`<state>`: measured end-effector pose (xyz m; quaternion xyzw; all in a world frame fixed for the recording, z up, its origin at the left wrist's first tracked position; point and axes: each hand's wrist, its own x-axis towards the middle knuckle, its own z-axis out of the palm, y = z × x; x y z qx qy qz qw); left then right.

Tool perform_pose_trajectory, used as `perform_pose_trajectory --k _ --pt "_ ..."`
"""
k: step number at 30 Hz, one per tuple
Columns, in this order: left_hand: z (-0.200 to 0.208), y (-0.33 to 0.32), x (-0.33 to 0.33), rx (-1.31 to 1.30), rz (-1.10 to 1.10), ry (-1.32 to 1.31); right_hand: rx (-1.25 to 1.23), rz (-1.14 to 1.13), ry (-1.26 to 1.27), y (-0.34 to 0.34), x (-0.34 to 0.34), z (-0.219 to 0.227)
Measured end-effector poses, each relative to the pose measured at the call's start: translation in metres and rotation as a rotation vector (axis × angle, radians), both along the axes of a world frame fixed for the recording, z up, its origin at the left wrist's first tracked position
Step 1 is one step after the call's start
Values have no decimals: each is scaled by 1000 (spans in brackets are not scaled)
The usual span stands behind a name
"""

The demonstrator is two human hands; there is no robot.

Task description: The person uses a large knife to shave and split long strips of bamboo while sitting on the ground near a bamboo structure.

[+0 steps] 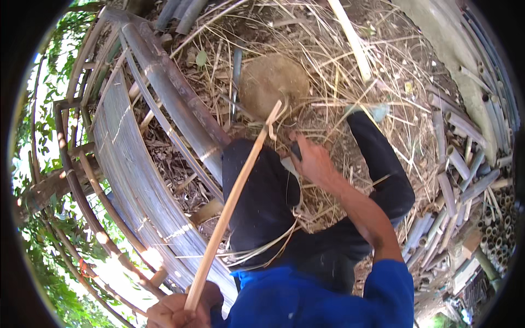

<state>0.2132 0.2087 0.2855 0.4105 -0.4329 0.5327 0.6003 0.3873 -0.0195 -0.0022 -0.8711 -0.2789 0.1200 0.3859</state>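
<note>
My left hand (178, 310) sits at the lower edge, closed around the near end of a long pale bamboo strip (232, 197). The strip slants up and away across my dark-trousered left knee (257, 191). Its far tip, split and frayed, lies by a round wooden block (272, 81) on the ground. My right hand (313, 159), on a blue-sleeved arm, grips a knife (291, 158) with a dark handle. It hovers just right of the strip's upper part, over my lap. The blade is mostly hidden by the hand.
Thick dark bamboo poles (164, 87) and a curved bundle of thin grey slats (131, 164) run along my left. Several cut bamboo tubes (456, 164) are heaped on the right. Dry shavings and straw (328, 60) cover the ground ahead. Green foliage (44, 109) lies beyond.
</note>
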Motion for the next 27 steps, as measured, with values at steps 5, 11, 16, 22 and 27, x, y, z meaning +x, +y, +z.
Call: perform_pose_trajectory --k 5,11,16,22,27 --pt "60 -39 -54 -605 -366 -629 -156 -85 168 -2 9 -54" --pt "100 -64 -18 -1320 -821 -1410 -273 -213 417 2 37 -108" --pt "114 -66 -19 -2282 -1263 -1381 -262 -242 317 -6 37 -96" --pt "101 -70 6 -832 -1212 -2995 -8 -35 2 3 -12 6" --pt "103 -75 22 -926 -1204 -2903 218 200 -77 2 -52 120"
